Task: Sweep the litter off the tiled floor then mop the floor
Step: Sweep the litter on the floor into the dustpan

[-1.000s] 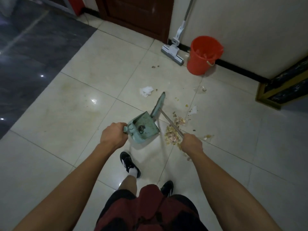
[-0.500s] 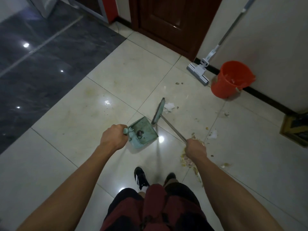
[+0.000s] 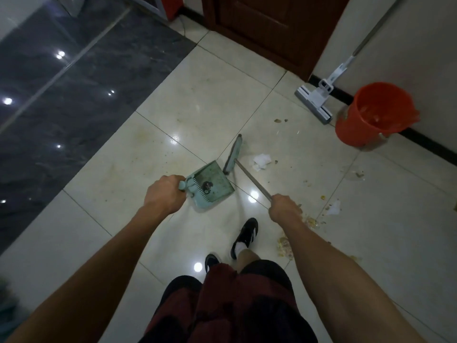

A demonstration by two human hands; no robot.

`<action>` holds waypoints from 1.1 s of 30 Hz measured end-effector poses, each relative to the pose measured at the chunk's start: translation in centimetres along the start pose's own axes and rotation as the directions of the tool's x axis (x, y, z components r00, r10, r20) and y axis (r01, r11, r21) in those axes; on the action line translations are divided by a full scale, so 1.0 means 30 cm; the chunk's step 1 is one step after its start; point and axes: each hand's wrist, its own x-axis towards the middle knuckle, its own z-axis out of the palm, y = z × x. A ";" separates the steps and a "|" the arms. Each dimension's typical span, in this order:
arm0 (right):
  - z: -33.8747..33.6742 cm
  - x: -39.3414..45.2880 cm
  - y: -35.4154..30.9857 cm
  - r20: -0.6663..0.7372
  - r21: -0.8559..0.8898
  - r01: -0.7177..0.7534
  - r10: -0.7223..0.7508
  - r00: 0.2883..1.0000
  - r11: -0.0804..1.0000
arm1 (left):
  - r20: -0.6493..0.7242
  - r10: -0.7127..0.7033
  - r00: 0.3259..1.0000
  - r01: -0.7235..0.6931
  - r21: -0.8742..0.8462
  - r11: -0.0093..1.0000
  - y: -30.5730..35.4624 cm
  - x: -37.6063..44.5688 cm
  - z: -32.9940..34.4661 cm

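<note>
My left hand (image 3: 165,195) grips the handle of a teal dustpan (image 3: 212,186), which hangs just above the cream tiled floor (image 3: 202,100) with some dark debris in it. My right hand (image 3: 284,209) grips the metal handle of a teal broom (image 3: 233,154), whose head stands just beyond the dustpan's far edge. A crumpled white paper (image 3: 262,161) lies right of the broom head. Yellowish litter crumbs (image 3: 310,222) are scattered beside and under my right forearm. A mop (image 3: 315,100) leans on the wall next to an orange bucket (image 3: 371,115).
A dark wooden door (image 3: 267,23) stands at the back. Dark polished stone flooring (image 3: 61,95) fills the left side. More scraps (image 3: 356,174) and a white paper bit (image 3: 333,209) lie to the right. My feet in black shoes (image 3: 244,237) stand below the dustpan.
The view has swung right and I have stepped, so the litter pile now lies beside my right arm. Dustpan and broom stay held; the broom head has neared the white paper.
</note>
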 end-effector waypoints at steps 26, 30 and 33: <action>0.195 -0.281 0.202 0.030 0.072 -0.355 0.353 0.935 0.932 | 0.077 0.319 0.945 -0.326 0.102 0.940 0.119 0.059 0.015; 0.304 -0.429 0.245 0.078 0.131 -0.427 0.420 0.904 0.894 | 0.083 0.370 0.925 -0.378 0.105 0.920 0.111 -0.015 0.058; 0.377 -0.542 0.294 0.065 0.188 -0.479 0.476 0.877 0.857 | 0.091 0.408 0.908 -0.417 0.117 0.901 0.129 -0.076 0.098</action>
